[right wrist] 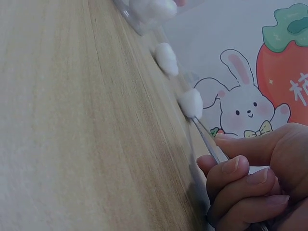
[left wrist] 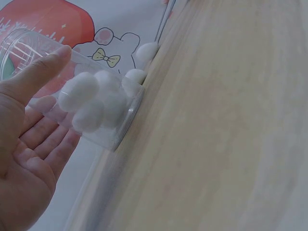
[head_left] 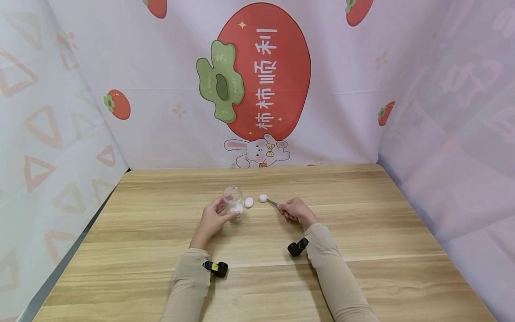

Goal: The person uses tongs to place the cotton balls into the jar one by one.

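My left hand (head_left: 212,222) holds a clear plastic jar (head_left: 232,195) upright on the table, thumb on the near side and fingers round the far side. Several white cotton balls (left wrist: 90,98) lie in the lower part of the jar, which has no lid on its mouth. Pinched in my right hand (head_left: 297,209) are metal tweezers (right wrist: 208,142). Their tips touch a cotton ball (right wrist: 191,102); whether it is lifted off the table I cannot tell. Between that one and the jar, another cotton ball (head_left: 249,202) rests on the wood.
The wood-grain table (head_left: 257,277) runs back to a white cloth (head_left: 161,134) printed with persimmons and a rabbit. More pale cloth hangs along the left and right sides. A black wrist camera (head_left: 297,247) is strapped over the right sleeve, and another camera (head_left: 217,269) over the left.
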The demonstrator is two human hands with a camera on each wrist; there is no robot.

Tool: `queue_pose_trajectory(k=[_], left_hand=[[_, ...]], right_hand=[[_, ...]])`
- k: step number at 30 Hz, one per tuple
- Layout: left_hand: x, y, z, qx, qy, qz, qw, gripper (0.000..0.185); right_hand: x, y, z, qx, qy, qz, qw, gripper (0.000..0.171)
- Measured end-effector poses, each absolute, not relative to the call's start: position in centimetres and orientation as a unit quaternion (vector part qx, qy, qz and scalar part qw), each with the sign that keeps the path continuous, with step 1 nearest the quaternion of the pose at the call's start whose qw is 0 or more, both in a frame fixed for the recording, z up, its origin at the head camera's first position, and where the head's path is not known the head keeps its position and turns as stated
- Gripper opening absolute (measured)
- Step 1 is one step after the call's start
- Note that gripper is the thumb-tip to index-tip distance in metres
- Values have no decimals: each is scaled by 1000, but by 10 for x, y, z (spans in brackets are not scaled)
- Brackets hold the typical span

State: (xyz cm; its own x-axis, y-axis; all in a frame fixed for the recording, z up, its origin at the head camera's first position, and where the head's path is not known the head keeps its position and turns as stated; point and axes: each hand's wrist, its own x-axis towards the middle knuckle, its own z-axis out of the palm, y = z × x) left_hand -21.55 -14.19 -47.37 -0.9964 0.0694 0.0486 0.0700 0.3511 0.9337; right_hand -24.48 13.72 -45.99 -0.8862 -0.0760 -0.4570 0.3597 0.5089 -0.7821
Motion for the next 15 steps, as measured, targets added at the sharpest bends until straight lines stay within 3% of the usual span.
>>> queue_pose_trajectory(k=[15], left_hand=[[-215, -143, -473, -45, -814, -579, -9, 67]], right_hand=[[-242, 140, -453, 67, 833, -504, 220, 30]])
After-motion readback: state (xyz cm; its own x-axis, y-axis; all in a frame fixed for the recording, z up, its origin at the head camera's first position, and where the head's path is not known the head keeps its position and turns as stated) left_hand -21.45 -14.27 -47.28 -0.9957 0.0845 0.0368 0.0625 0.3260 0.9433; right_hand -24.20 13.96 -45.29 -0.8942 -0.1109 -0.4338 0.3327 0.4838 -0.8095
